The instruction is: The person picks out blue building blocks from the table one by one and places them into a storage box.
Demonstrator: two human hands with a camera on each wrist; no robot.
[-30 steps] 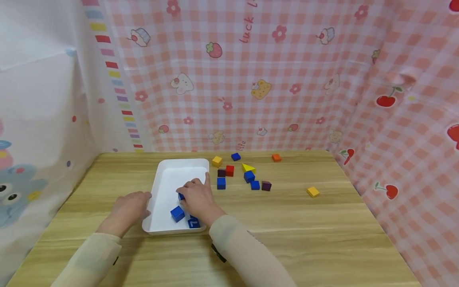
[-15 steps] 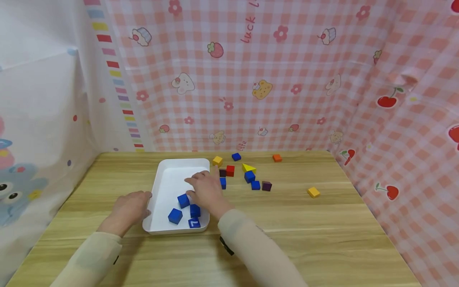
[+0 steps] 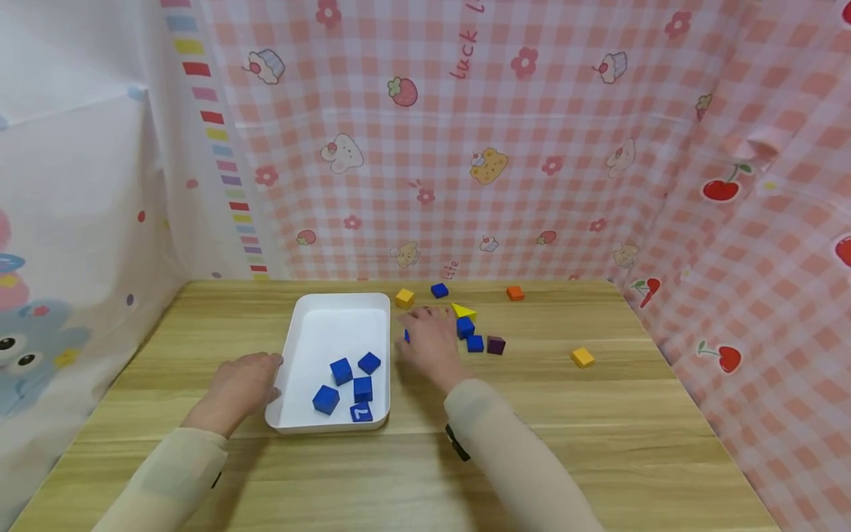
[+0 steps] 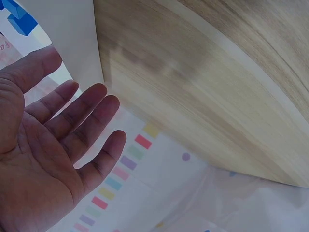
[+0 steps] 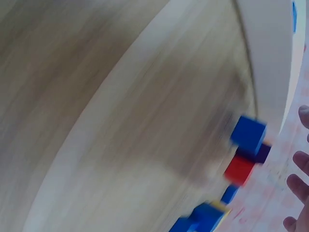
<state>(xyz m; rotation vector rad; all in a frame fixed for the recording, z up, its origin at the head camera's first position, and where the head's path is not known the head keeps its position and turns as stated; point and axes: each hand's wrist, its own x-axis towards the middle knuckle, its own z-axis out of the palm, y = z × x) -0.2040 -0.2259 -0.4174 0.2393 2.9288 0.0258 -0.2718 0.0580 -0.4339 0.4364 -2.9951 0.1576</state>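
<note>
My left hand [image 3: 241,390] rests at the left wall of a white tray [image 3: 326,325]. In the left wrist view its fingers are loosely extended, with the thumb touching or close to the tray's side. Several blue blocks [image 3: 341,372] lie in the near right part of the tray, one marked with a white 7. To the right of the tray, my right hand [image 3: 431,346] hovers with spread fingers above a blue block [image 5: 248,135], holding nothing. A red block [image 5: 239,169] and a dark purple block [image 5: 262,152] sit beside it, hidden by the hand in the head view.
Beyond and right of that hand lie a yellow triangle [image 3: 464,311], more blue blocks [image 3: 465,327], a purple block [image 3: 496,345], an orange block [image 3: 515,293] and yellow blocks [image 3: 582,357]. A checked cloth [image 3: 425,148] hangs along the table's far edge.
My right hand has let go of a blue block inside the tray and moved right, out over the blocks on the table. The left hand has stayed at the tray's side.
</note>
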